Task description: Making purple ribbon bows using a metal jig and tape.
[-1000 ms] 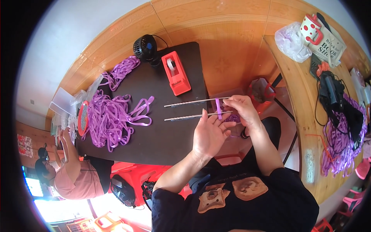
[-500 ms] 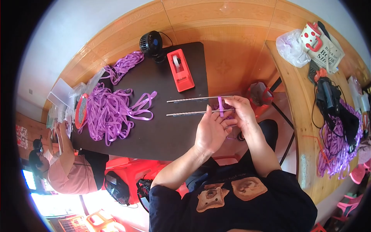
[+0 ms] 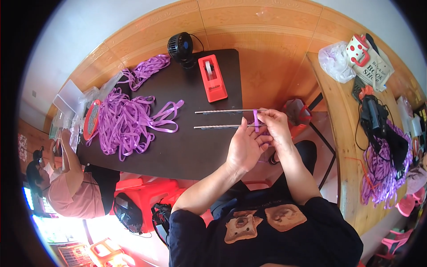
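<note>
Two thin metal rods reach rightward over the dark table's edge, side by side: the far rod (image 3: 227, 111) and the near rod (image 3: 218, 127). Near their right ends a narrow purple ribbon (image 3: 255, 118) spans both. My right hand (image 3: 276, 127) pinches this ribbon at the rod ends, thumb and finger together. Below it my left hand (image 3: 243, 149) is turned palm up, its thumb raised by the near rod and its fingers loosely curled under the ribbon. More purple shows between the hands, partly hidden by fingers.
On the dark table (image 3: 191, 151) are a heap of purple ribbon (image 3: 124, 122), a red tape dispenser (image 3: 213, 79) and a black fan (image 3: 181, 46). A wooden table (image 3: 351, 178) at right carries a polka-dot cup (image 3: 357, 46), bags and cables. Another person (image 3: 73, 191) works at far left.
The view has shifted slightly. Both hands stay at the rod ends, the right still pinching the ribbon; the left fingers look a little more curled.
</note>
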Demonstrator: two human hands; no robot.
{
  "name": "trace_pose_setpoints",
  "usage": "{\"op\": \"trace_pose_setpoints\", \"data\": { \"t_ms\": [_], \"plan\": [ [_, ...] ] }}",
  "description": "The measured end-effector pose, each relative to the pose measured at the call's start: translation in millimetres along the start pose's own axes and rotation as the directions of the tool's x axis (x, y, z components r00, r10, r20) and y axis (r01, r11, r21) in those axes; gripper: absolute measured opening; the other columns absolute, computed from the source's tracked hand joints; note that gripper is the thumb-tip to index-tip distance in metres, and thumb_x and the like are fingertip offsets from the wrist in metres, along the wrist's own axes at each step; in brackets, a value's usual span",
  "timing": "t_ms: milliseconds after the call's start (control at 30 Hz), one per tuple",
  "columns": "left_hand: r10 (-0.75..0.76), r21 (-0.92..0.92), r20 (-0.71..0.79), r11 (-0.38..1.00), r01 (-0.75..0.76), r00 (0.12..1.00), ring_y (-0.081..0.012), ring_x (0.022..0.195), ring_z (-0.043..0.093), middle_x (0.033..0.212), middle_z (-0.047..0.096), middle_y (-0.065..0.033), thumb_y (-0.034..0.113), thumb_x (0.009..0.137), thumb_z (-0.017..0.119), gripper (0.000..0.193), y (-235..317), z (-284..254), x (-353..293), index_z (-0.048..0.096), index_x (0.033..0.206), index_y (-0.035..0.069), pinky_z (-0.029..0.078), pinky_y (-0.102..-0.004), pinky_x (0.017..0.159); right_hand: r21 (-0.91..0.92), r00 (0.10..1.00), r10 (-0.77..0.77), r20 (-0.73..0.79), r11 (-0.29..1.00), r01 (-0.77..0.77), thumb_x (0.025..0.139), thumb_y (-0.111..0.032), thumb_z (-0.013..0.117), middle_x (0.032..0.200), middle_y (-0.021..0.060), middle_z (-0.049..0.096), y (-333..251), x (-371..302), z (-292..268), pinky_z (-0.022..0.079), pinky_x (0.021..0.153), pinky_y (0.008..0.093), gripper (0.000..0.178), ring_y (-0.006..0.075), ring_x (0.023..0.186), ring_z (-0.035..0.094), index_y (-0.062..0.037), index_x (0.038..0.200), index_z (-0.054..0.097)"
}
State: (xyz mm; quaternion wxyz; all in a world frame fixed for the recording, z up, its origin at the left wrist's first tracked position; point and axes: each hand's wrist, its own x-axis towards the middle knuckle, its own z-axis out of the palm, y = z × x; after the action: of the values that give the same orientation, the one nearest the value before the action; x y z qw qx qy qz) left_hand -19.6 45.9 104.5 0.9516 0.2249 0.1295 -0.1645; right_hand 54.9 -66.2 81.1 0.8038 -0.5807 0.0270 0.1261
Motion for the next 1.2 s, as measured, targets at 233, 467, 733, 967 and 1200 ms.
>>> {"op": "trace_pose_setpoints", "data": {
  "t_ms": [233, 467, 733, 967, 1200],
  "plan": [
    [0.01, -0.019, 0.005, 1.0, -0.01, 1.0, -0.0199, 0.085, 0.053, 0.104, 0.052, -0.0087, 0.052, 0.096, 0.034, 0.058, -0.7, 0.1, -0.1, 0.043, 0.117, -0.001, 0.039, -0.0327, 0.078, -0.392, 0.887, -0.46, 0.044, 0.809, 0.439, 0.074, 0.002, 0.064, 0.086, 0.0181, 0.063, 6.1, 11.1, 8.2, 0.046, 0.061, 0.0319, 0.009, 0.0212, 0.08, 0.063, 0.005, 0.067, 0.062],
    [0.002, -0.036, 0.03, 0.999, -0.001, 1.0, -0.0195, 0.084, 0.053, 0.101, 0.053, -0.0082, 0.051, 0.096, 0.034, 0.054, -1.4, -2.4, 1.7, 0.045, 0.114, 0.0, 0.04, -0.0327, 0.077, -0.427, 0.945, -0.318, 0.075, 0.846, 0.319, 0.07, 0.002, 0.066, 0.101, 0.0252, 0.062, 0.6, 19.3, 8.4, 0.045, 0.073, 0.0304, 0.004, 0.0252, 0.106, 0.057, 0.0053, 0.068, 0.064],
    [0.002, -0.014, 0.017, 1.0, -0.001, 1.0, -0.0203, 0.083, 0.054, 0.105, 0.054, -0.0089, 0.051, 0.096, 0.034, 0.056, 0.7, -0.3, -1.2, 0.046, 0.117, 0.001, 0.04, -0.033, 0.078, -0.263, 0.972, -0.233, 0.028, 0.937, 0.232, 0.072, 0.0, 0.066, 0.094, 0.0211, 0.064, 1.5, 11.4, 0.5, 0.045, 0.077, 0.0336, 0.006, 0.026, 0.109, 0.056, 0.0052, 0.069, 0.067],
    [-0.005, -0.002, 0.027, 1.0, 0.005, 1.0, -0.0209, 0.084, 0.054, 0.109, 0.053, -0.0097, 0.051, 0.097, 0.031, 0.058, -0.5, -0.9, 1.1, 0.044, 0.121, 0.0, 0.04, -0.0331, 0.078, -0.237, 0.975, -0.222, 0.007, 0.947, 0.217, 0.073, 0.0, 0.065, 0.09, 0.0179, 0.062, 12.0, 12.1, -12.7, 0.043, 0.082, 0.0329, 0.005, 0.0232, 0.101, 0.058, 0.0044, 0.071, 0.067],
    [0.003, 0.0, 0.012, 1.0, -0.003, 1.0, -0.0219, 0.086, 0.054, 0.112, 0.053, -0.0114, 0.051, 0.096, 0.032, 0.06, -0.3, -0.6, 0.4, 0.043, 0.122, -0.002, 0.04, -0.0333, 0.078, 0.029, 0.979, 0.152, 0.133, 0.987, -0.157, 0.081, -0.002, 0.058, 0.084, 0.0122, 0.064, 7.9, 14.0, -17.7, 0.051, 0.06, 0.0279, 0.012, 0.0176, 0.07, 0.062, 0.0064, 0.088, 0.063]
  ]
}}
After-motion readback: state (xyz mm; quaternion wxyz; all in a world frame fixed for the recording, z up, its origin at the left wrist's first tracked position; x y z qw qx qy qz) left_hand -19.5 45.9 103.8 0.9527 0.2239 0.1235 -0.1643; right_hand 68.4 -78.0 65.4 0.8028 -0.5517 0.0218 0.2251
